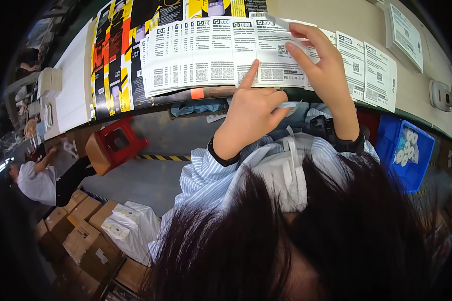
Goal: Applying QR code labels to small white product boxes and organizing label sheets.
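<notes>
A row of overlapping white printed leaflets (221,55) lies along the table in front of me. My left hand (251,118) presses its stretched index finger on one leaflet's lower edge. Its thumb and curled fingers close on a small pale strip (289,105), whose kind I cannot make out. My right hand (326,65) is over the leaflets farther right, thumb and index finger apart. A thin greyish strip (277,21) sticks out leftward from its fingertips; it seems held there. More leaflets (380,75) are fanned out right of this hand.
Black-yellow printed packaging sheets (116,65) lie under and left of the leaflets. A leaflet stack (406,35) and a white device (441,95) stand at right. Below the table edge are a blue bin (386,150) with white rolls and a red stool (130,135). Another person (37,183) works at left, near cartons (80,241).
</notes>
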`<action>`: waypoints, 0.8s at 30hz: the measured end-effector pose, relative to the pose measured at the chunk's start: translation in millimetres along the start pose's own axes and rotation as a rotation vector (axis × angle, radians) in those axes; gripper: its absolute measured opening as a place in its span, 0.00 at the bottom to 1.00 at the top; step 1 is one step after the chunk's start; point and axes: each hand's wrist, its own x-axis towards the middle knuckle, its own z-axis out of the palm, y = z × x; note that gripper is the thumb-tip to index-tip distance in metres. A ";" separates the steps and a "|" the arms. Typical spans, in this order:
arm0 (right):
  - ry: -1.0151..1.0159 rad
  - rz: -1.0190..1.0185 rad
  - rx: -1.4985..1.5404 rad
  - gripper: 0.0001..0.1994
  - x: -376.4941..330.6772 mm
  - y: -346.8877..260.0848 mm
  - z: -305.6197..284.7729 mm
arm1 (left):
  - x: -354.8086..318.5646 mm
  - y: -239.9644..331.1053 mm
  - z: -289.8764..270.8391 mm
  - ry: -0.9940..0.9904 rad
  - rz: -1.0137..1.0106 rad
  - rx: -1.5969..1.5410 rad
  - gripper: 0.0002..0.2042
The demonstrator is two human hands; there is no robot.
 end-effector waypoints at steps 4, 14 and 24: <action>-0.092 0.094 0.021 0.18 -4.9 -2.6 2.3 | 0.9 6.9 2.6 -0.077 0.034 -0.038 0.04; -0.300 -0.224 -0.593 0.31 -11.4 1.2 30.0 | -6.5 -0.1 -7.7 -0.162 -0.021 0.016 0.03; -0.043 -0.078 -0.245 0.19 -8.1 5.8 15.6 | -12.9 4.3 -8.3 -0.265 -0.047 0.137 0.07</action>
